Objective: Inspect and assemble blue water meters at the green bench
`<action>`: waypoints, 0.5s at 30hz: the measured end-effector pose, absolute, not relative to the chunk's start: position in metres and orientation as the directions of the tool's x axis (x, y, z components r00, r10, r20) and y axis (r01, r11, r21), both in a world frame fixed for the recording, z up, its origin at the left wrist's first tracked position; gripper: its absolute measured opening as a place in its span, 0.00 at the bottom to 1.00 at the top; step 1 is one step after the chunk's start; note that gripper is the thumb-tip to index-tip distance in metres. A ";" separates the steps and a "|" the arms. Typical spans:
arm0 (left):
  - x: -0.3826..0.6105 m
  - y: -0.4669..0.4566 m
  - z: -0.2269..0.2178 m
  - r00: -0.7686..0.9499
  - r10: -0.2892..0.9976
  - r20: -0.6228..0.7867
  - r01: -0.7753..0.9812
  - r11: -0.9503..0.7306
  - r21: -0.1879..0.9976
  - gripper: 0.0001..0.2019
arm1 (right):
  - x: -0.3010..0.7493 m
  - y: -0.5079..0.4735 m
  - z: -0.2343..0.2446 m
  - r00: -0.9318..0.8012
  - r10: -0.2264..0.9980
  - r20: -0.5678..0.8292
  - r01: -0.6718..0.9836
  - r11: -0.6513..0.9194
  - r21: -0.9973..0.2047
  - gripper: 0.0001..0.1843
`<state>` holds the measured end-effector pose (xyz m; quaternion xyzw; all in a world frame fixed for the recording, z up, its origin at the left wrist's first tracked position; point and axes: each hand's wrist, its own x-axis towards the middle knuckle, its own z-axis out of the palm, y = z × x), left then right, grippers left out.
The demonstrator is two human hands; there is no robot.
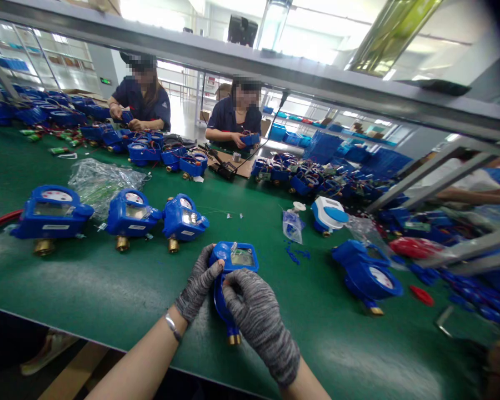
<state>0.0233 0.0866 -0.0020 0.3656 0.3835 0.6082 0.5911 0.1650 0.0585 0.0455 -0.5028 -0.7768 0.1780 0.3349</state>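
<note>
Taking the white-topped meter [329,214] as the landmark, the blue meter [224,255] being worked on was to its left and nearer the wearer, held over the green tabletop [141,289]. Its housing, lit display [242,259] and brass fitting [234,339] were all in place, so the unit looked well along; the spot under the fingers seemed the part not yet finished.

The left hand [198,283] clasped the meter's side, thumb pressed on the casing. The right hand [254,311] was curled against its body; whether those fingertips pinched anything, I could not tell.

Well to the landmark's left stood three blue meters [135,222] in similar form, perhaps finished or waiting. Beyond it lay a heap of wired units [316,175], apparently at an earlier stage, so much seemed left to do.
</note>
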 end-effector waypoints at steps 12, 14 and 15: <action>0.022 0.088 -0.008 -0.038 0.999 0.004 -0.426 -0.020 0.904 0.30 | 0.151 0.064 0.041 -0.181 0.844 0.505 0.767 0.442 -0.465 0.12; 0.022 0.089 -0.010 -0.037 0.999 0.006 -0.428 -0.022 0.904 0.29 | 0.150 0.065 0.041 -0.181 0.844 0.506 0.779 0.437 -0.451 0.11; 0.022 0.089 -0.011 -0.040 0.999 0.006 -0.429 -0.022 0.903 0.29 | 0.149 0.066 0.041 -0.185 0.845 0.502 0.782 0.436 -0.446 0.11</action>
